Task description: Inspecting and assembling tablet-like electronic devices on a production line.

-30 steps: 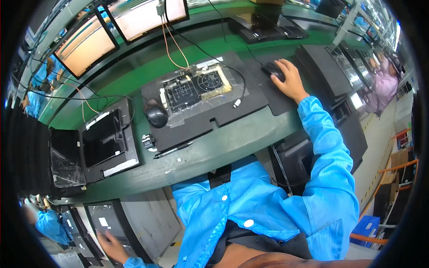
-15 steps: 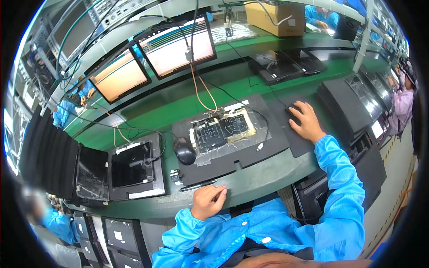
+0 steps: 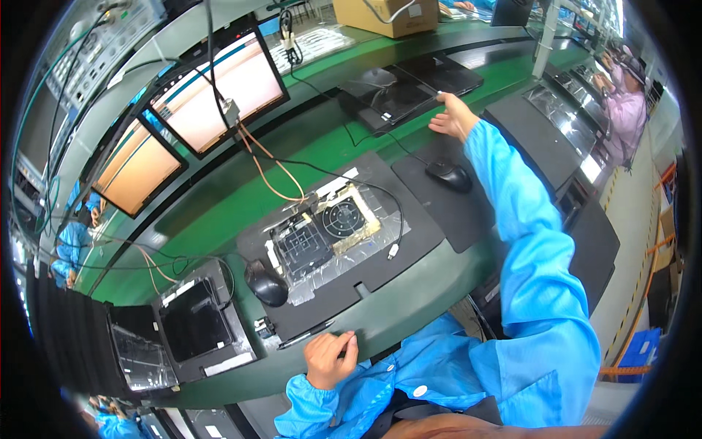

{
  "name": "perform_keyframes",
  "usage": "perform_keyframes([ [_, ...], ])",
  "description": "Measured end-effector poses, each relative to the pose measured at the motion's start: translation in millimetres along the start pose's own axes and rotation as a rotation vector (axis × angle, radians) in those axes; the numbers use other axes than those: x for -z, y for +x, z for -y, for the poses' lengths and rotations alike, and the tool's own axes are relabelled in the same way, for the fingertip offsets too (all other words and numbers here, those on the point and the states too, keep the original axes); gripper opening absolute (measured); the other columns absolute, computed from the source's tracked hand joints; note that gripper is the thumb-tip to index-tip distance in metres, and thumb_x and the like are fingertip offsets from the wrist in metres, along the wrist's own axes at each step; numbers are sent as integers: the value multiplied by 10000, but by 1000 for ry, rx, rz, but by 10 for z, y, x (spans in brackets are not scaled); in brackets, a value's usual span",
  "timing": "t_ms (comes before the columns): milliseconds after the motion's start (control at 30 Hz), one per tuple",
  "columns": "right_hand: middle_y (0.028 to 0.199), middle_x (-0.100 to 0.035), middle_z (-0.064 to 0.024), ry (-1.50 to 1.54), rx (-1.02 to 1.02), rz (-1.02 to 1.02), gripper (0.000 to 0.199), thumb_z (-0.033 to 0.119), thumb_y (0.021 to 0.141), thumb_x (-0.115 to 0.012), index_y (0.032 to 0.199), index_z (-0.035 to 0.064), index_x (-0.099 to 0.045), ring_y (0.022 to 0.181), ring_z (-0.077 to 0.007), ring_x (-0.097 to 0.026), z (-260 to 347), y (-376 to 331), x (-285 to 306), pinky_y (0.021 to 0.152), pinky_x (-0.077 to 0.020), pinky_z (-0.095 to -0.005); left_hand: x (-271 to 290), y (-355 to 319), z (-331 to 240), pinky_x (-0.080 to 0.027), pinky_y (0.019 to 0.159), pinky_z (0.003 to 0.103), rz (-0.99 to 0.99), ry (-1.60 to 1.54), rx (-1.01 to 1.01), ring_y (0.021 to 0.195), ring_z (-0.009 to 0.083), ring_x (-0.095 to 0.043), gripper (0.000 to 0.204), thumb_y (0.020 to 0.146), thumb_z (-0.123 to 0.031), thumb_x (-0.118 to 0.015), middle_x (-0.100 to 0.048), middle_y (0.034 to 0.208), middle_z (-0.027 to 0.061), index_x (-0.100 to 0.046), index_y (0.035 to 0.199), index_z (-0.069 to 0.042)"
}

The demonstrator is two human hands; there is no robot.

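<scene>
Right hand (image 3: pixel 455 117) raised, fingers spread, holding nothing, over dark laptop (image 3: pixel 398 86), past black mouse (image 3: pixel 449 175). Left hand (image 3: pixel 329 358) loosely curled at surface (image 3: pixel 409 293) edge, touching pen (image 3: pixel 307 336).

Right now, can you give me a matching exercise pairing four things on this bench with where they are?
Things:
1. left hand
2. right hand
3. cardboard box
4. black mouse

Places:
A. at the far edge of the bench
B. resting on the near edge of the bench
C. raised above the laptop
D. left of the taped test board

Pairs: 1-B, 2-C, 3-A, 4-D
</scene>
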State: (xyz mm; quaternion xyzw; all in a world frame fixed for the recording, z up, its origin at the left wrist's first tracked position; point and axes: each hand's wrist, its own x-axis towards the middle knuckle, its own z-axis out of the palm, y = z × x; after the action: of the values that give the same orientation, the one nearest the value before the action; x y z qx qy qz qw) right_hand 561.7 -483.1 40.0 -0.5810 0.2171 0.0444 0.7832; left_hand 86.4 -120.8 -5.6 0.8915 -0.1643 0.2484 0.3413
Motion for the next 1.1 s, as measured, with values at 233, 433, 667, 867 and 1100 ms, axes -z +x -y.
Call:
perform_keyframes([
  [233, 1536, -380, -235, 143, -152, -279, 771, 302, 889, -732, 1526, 56, -374, 1259, -408, -512, 140, 595, -422, 897, -555, -555, 22, -44, 54, -398, 478, 355, 16, 8, -4, 485, 224, -524, 130, 760, -3, -775, -548, 601, 45, -720, 871, -40],
  [433, 1355, -592, -85, 18, -76, -121, 437, 281, 866, -772, 1215, 91, -588, 1107, -277, -622, 30, 822, -642, 944, -484, -535, 22, 76, 59, -402, 475, 350, 23, -3, 19, 490, 228, -526, 169, 735, -3, -772, -542, 600, 45, -720, 891, -43],
  [667, 1048, -691, -192, 729, 197, 4, 307, -16, 829, -725, 1119, -6, -625, 999, -342, -685, -407, 1288, -881, 851, -588, -573, 21, 52, 79, -385, 473, 350, 11, -20, 30, 483, 236, -513, 186, 748, 25, -746, -533, 594, 53, -703, 921, -29],
  [867, 1199, -583, -220, 667, 345, -89, 616, -66, 768, -741, 1275, -15, -394, 1007, -359, -669, -43, 672, -695, 863, -592, -549, 46, 49, 23, -385, 485, 361, 11, -1, 27, 507, 238, -523, 173, 771, 37, -742, -535, 605, 57, -697, 926, -24],
  [1100, 991, -718, -145, 696, 444, 8, 210, -52, 805, -724, 998, -11, -653, 978, -312, -702, 589, 16, 264, 967, -560, -456, -10, -8, 24, -381, 486, 341, -21, -23, 30, 497, 211, -536, 99, 805, 24, -747, -569, 618, 58, -711, 882, -27],
])
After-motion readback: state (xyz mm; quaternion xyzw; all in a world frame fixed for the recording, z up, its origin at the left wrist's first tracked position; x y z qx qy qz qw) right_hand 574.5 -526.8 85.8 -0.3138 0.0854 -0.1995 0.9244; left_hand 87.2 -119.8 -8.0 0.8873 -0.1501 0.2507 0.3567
